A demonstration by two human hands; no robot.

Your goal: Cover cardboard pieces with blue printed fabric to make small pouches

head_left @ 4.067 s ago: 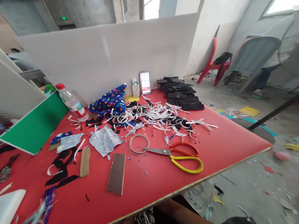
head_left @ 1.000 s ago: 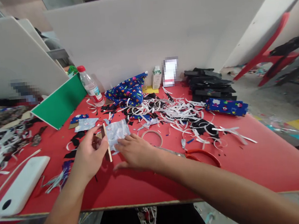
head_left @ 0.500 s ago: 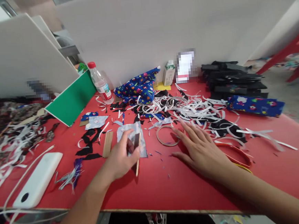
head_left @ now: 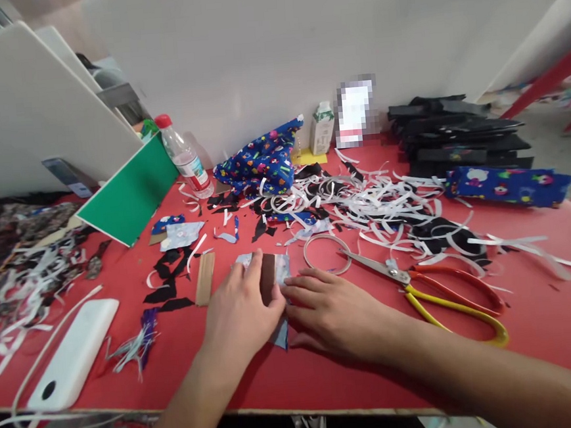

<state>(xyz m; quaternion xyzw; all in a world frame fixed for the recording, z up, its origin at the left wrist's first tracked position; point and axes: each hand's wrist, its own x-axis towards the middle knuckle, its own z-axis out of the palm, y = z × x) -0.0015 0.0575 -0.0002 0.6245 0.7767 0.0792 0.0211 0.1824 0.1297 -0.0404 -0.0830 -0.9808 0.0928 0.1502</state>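
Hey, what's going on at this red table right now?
A person is working with both hands on the red table. The left hand presses a brown card strip onto a pale printed fabric piece, and the right hand lies flat beside it, on the fabric's edge. Scissors lie untouched to the right, near a thin ring and a heap of white paper strips. A second card strip lies to the left.

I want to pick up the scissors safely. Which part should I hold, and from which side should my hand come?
Take the scissors by the red and yellow loop handles, coming from the right front. They lie flat on the red table, blades pointing left toward the ring and the right hand, so that end is best avoided.
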